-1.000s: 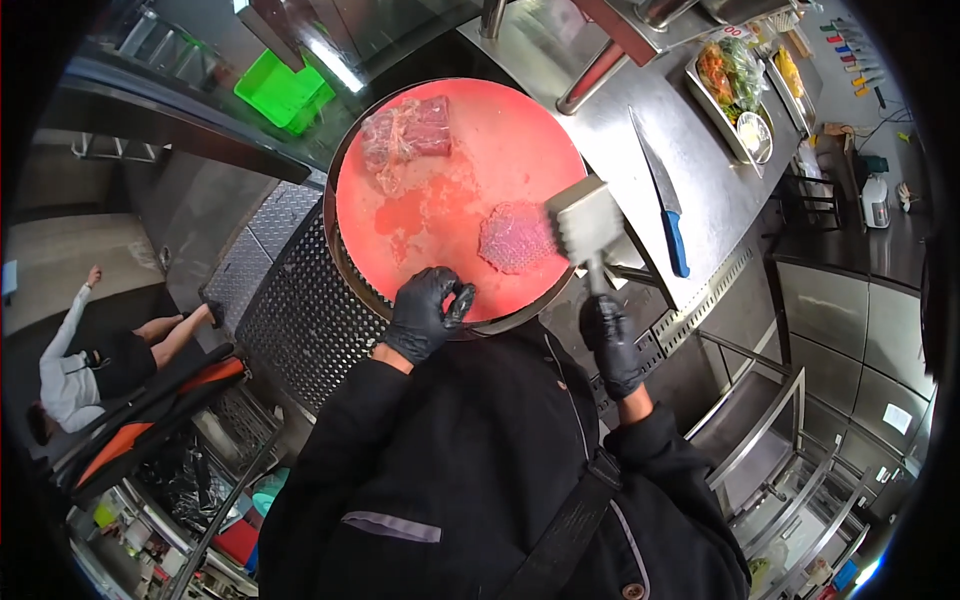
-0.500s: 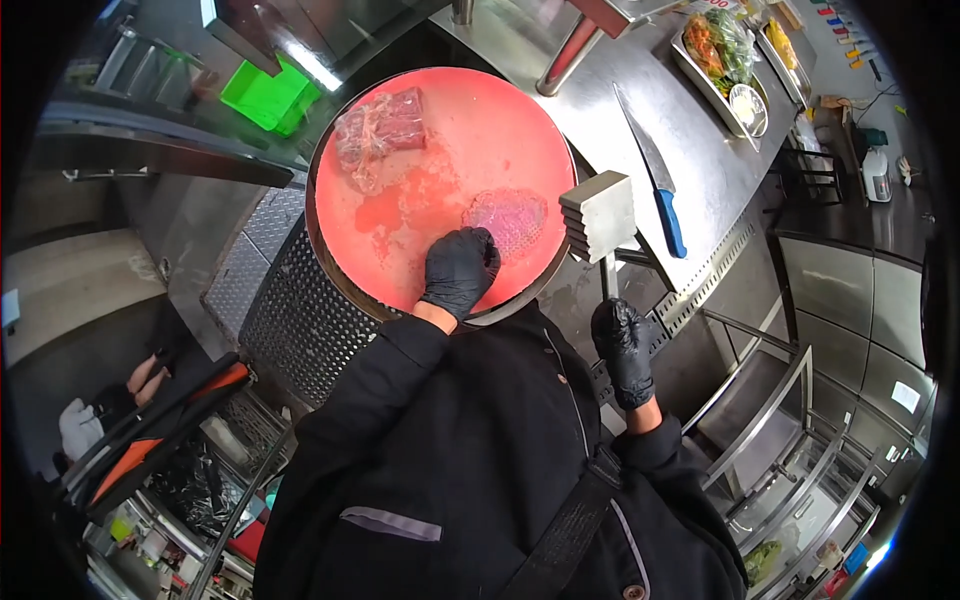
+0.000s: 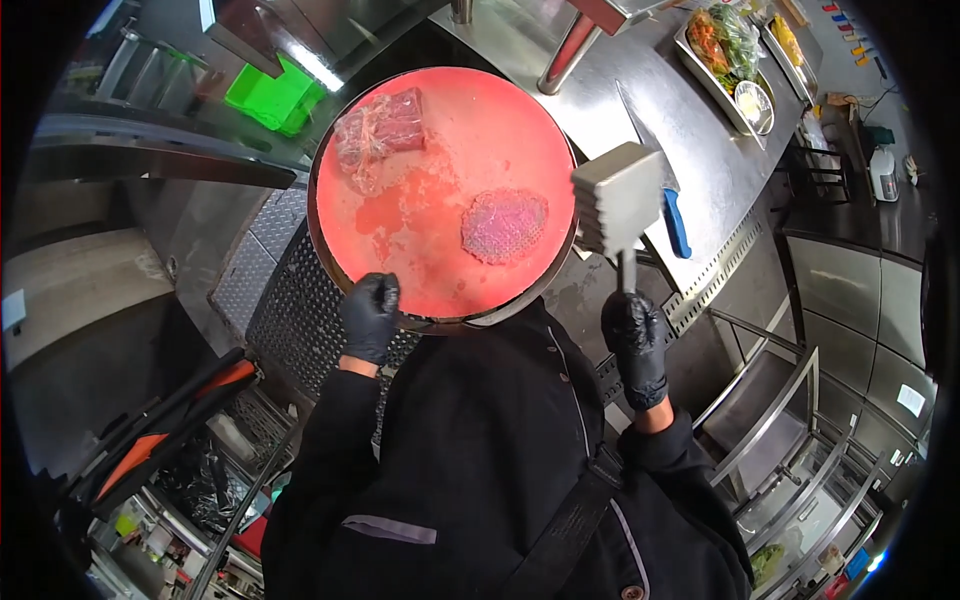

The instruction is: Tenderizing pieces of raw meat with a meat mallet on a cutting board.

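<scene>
A thin, flattened slice of pink meat (image 3: pixel 505 226), dimpled all over, lies on the round red cutting board (image 3: pixel 480 110). My right hand (image 3: pixel 636 345) in a black glove grips the handle of a metal meat mallet (image 3: pixel 626 195), whose toothed head is raised at the board's right edge, apart from the meat. At the board's near-left rim is my left hand (image 3: pixel 370 318), also gloved, its fingers curled closed; what is inside them, if anything, is hidden. A plastic-wrapped block of red meat (image 3: pixel 380 138) sits at the far left of the board.
On the steel counter (image 3: pixel 590 105) to the right lies a knife with a blue handle (image 3: pixel 676 222). Farther back stands a metal tray (image 3: pixel 695 62) of bagged vegetables. A green bin (image 3: pixel 270 98) is at the far left, and a metal rack (image 3: pixel 790 400) stands at the right.
My left hand has moved left and toward me, away from the flattened meat to the board's rim. The mallet has shifted slightly right and its head has turned. The meat stays put.
</scene>
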Demonstrator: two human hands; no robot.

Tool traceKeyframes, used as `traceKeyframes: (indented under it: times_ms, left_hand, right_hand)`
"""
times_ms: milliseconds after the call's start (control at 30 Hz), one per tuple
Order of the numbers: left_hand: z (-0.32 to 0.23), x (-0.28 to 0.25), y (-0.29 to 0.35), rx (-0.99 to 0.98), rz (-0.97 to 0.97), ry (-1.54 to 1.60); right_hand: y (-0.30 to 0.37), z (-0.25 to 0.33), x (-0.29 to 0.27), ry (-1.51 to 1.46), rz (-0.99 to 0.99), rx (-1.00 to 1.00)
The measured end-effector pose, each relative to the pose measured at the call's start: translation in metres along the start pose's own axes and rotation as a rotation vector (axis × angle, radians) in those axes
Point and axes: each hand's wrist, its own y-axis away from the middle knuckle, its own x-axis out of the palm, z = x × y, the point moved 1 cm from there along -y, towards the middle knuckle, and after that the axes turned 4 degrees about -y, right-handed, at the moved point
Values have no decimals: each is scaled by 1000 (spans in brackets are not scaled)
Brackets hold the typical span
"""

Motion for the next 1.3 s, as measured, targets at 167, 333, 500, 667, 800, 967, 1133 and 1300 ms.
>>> traceKeyframes:
  times_ms: [167, 333, 500, 667, 800, 967, 1133, 1300]
  left_hand:
    - [-50, 22, -15, 485, -98, -122]
    - [-69, 75, -48, 663, 63, -269]
    - [-71, 82, -55, 752, 103, -347]
    - [-78, 86, -56, 696, 200, -470]
    - [-73, 86, -48, 706, 164, -477]
    - [-33, 38, -6, 506, 114, -313]
    - [-6, -12, -1, 255, -442, -127]
    - [3, -28, 3, 94, -136, -140]
  right_hand:
    - [-3, -3, -1, -52, 43, -4]
    - [3, -8, 5, -150, 19, 40]
    - [9, -15, -5, 71, 14, -46]
    - [11, -25, -7, 23, -15, -34]
    - [7, -25, -8, 207, -5, -76]
    - [-3, 16, 0, -203, 39, -4]
    - [-7, -30, 24, -270, -32, -75]
    - [-33, -119, 11, 286, 236, 87]
